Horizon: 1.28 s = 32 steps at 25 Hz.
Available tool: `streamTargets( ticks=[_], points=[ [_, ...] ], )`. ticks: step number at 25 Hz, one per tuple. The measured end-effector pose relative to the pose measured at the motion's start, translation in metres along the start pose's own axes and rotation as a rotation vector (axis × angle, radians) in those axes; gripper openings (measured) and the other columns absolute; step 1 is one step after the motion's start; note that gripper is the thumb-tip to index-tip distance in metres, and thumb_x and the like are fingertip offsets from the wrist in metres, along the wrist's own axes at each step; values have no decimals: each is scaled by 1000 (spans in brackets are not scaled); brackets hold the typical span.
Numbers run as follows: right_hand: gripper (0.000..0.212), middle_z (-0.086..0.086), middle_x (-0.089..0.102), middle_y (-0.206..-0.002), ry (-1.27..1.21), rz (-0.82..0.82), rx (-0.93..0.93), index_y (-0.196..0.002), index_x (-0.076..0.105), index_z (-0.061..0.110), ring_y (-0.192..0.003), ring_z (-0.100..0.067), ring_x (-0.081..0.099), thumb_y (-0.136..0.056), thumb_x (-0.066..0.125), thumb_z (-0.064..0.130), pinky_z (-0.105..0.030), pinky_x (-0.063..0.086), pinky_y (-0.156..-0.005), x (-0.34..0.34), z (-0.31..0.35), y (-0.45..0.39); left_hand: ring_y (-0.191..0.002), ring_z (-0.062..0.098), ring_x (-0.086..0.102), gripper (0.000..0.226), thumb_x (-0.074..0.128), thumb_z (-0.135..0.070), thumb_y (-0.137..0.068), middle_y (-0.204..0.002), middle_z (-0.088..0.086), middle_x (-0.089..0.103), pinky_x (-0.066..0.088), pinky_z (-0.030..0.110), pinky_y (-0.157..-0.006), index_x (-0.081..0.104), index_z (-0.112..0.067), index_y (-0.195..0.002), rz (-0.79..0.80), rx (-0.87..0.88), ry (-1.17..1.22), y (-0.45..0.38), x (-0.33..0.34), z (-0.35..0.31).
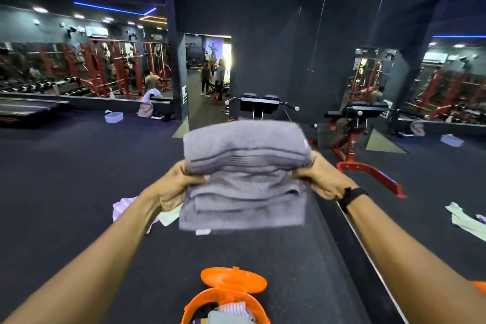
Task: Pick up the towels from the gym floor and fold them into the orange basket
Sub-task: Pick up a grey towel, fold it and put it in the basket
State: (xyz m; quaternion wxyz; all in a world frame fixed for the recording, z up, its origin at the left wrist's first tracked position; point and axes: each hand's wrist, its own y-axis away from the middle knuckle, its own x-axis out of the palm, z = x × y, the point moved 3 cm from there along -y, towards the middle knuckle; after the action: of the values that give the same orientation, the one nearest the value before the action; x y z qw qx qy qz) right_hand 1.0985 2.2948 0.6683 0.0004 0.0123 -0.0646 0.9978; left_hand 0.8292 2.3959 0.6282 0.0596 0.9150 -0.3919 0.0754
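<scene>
I think the folded towel may open or slip before the basket, because I pinch only its two side edges. My left hand and right hand grip it, arms stretched forward, above the floor, basket below near me.

Single head-worn wide-angle view, facing forward and down, close over outstretched arms, gym floor beyond

Grey striped towel; orange basket; black floor.
</scene>
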Motion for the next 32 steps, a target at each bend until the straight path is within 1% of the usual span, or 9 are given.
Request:
streamTargets(
  ticks=[3,6,10,12,15,17,20,25,32],
  points=[
    [16,7,67,-86,277,-174,-24,-94,60,21,-72,-1,62,-92,50,9,-26,50,-70,-1,4,-2,-107,25,60,37,77,-6,-57,-130,14,59,50,29,-80,64,-3,-92,20,1,-107,0,4,-20],
    [25,1,72,-98,158,-75,107,-113,63,18,-86,-10,67,-97,50,5,-27,54,-69,0,-22,1,-104,31,62,11,63,3,-60,-122,10,65,55,38,-70,64,-8,-62,-114,234,132,-3,-6,-25],
    [38,-2,71,-82,-297,-119,323,-101,66,12,-64,-16,65,-97,44,42,-27,49,-54,-5,-31,3,-99,32,61,56,65,-12,-65,-131,12,59,52,36,-71,51,13,-113,-204,175,129,-8,-18,-13],
    [60,-10,71,-102,-408,-64,287,-115,65,7,-80,-25,70,-92,44,58,-33,58,-59,-2,-25,0,-92,31,63,19,55,-2,-79,-125,11,64,53,32,-62,62,5,-96,-279,201,100,-5,-17,-14],
    [56,-10,68,-118,-50,-18,211,-130,54,4,-108,-22,66,-81,71,25,-30,57,-81,5,-27,-6,-90,28,66,51,40,21,-85,-110,8,70,54,31,-61,67,-14,-61,-311,239,-17,1,-10,-17],
    [50,-12,71,-111,27,-112,207,-124,57,2,-104,-23,68,-79,75,12,-32,57,-82,-1,-26,-12,-90,23,65,46,43,21,-87,-112,10,69,48,33,-63,71,-15,-85,-278,208,-132,2,-14,-20],
    [41,-15,71,-106,52,-215,182,-117,60,3,-97,-26,70,-79,74,13,-35,57,-78,-10,-16,-23,-91,20,64,42,51,19,-85,-116,7,68,51,27,-57,59,-9,-114,-263,128,-248,3,-21,-31],
    [34,-10,71,-105,210,-139,152,-109,63,7,-91,-20,69,-78,76,11,-27,54,-66,-11,-9,-41,-98,20,64,30,54,11,-87,-113,7,67,54,34,-82,64,-14,-102,-429,135,-346,-8,-24,-45],
    [47,-13,69,-105,649,-177,275,-102,64,6,-100,-27,64,-65,83,28,-42,55,-87,-32,-69,-66,-84,18,59,24,71,-7,-81,-99,5,64,49,27,-78,64,-21,-100,-485,-51,-982,-32,-32,5]
  ],
)
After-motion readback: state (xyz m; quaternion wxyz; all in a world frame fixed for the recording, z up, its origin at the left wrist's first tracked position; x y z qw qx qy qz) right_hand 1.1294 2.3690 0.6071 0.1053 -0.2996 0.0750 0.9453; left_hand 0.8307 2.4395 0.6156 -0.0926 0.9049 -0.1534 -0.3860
